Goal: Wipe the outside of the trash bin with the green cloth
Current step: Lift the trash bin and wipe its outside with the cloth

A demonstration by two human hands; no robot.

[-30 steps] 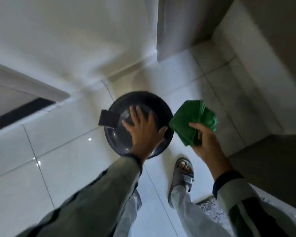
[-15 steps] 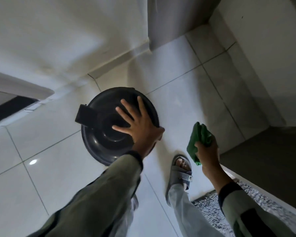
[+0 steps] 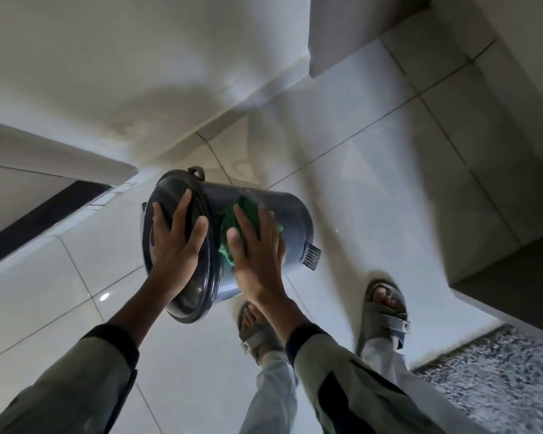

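Note:
The dark grey trash bin (image 3: 295, 214) is tilted on its side above the tiled floor, lid facing me and its foot pedal at the lower right. My left hand (image 3: 176, 242) lies flat on the lid, fingers spread, holding the bin. My right hand (image 3: 257, 245) presses the green cloth (image 3: 229, 220) against the bin's side wall just behind the lid rim. Most of the cloth is hidden under my palm.
White glossy floor tiles (image 3: 373, 183) surround the bin. My two sandalled feet (image 3: 386, 308) stand below it. A grey shaggy rug (image 3: 499, 380) lies at the lower right. A white wall (image 3: 107, 73) runs along the back, with a dark cabinet edge (image 3: 514, 277) on the right.
The bin has gone from upright to tilted on its side. My right hand has brought the cloth from beside the bin onto its side wall. My left hand stays on the lid.

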